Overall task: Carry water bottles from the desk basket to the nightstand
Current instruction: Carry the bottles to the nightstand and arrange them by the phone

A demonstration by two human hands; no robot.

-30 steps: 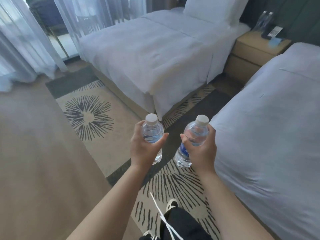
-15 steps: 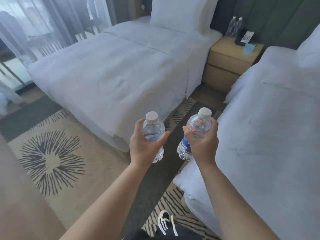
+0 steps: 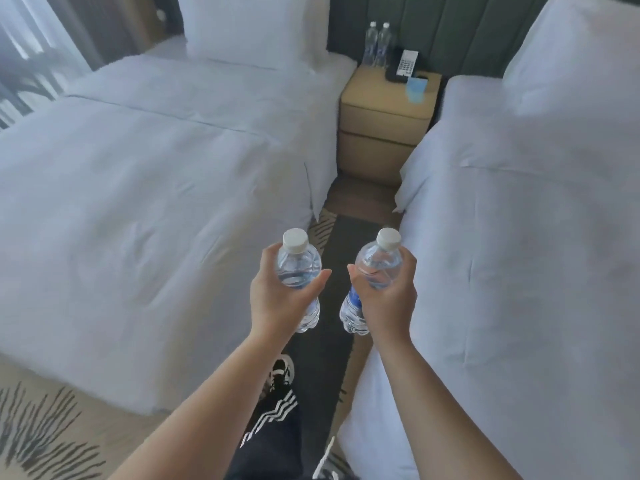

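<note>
White bedding fills most of the frame: one bed [image 3: 156, 188] across the left half, a second bed [image 3: 526, 237] down the right side, with a dark strip of carpet [image 3: 332, 341] running up the middle between them. At the top of that strip, in the upper centre, stands the tan nightstand [image 3: 377, 112], pressed between the two mattresses. Along its back edge two water bottles [image 3: 377, 43] already stand upright side by side, with a telephone [image 3: 403, 65] just to their right and a small blue card [image 3: 415, 88] in front of it; the front left part of the top is bare.

Lower centre, both forearms reach forward. The left hand [image 3: 277, 299] is wrapped around the left bottle [image 3: 299, 278], thumb across its front; the right hand [image 3: 388, 303] is closed around the right bottle [image 3: 372, 282] in the same way. Each bottle is clear with a white cap, about upright, long axis vertical and cap up, the right one leaning slightly with its base toward the centre. The two are near each other but apart.

The nightstand lies straight ahead of both hands, up the frame and well apart from them, so the carry looks part done with the walk down the aisle left. It sits a little right of centre, so the right hand seems marginally nearer. Since the bottles point cap up already, setting them down should need only a forward reach and a lowering onto the bare front area, clear of the telephone.
</note>
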